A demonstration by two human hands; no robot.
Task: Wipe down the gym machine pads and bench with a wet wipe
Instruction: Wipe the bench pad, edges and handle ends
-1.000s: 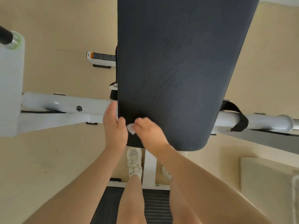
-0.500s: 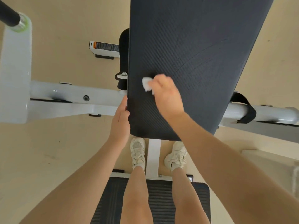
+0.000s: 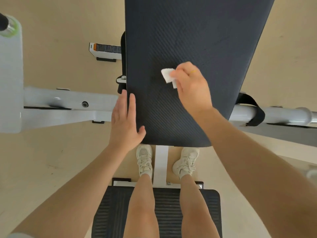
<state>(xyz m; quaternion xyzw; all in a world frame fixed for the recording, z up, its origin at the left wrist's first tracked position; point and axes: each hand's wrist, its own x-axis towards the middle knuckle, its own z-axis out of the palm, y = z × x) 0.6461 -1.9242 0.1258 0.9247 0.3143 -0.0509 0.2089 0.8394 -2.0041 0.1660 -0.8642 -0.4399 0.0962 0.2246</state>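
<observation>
Beige flooring (image 3: pixel 56 54) fills the background on both sides of the frame, seen from above. Down the centre runs a long black padded bench with a fine ribbed texture (image 3: pixel 197 40), widest at the top edge of the picture and ending in a rounded end near the middle. Below it a white metal frame (image 3: pixel 56 107) crosses from the left edge, with a white upright post (image 3: pixel 10 74) at the far left, and a white tube wrapped by a black strap (image 3: pixel 253 109) continues to the right edge.

The person's right hand (image 3: pixel 192 86) sits on the pad's centre, fingers curled around a small folded white wet wipe (image 3: pixel 168 76) that lies pressed against the black surface; part of the wipe sticks out to the left of the fingertips. The left hand (image 3: pixel 125 121) rests flat against the pad's left edge in the middle of the frame, fingers straight and together, thumb spread onto the pad's near corner, holding nothing.

At the lower centre two bare legs end in pale lace-up trainers (image 3: pixel 145 160) standing either side of a white vertical bar (image 3: pixel 161 165), just above a black ribbed footplate (image 3: pixel 109 212). A small white label block with a black and orange stripe (image 3: pixel 106 48) shows left of the pad in the upper half.
</observation>
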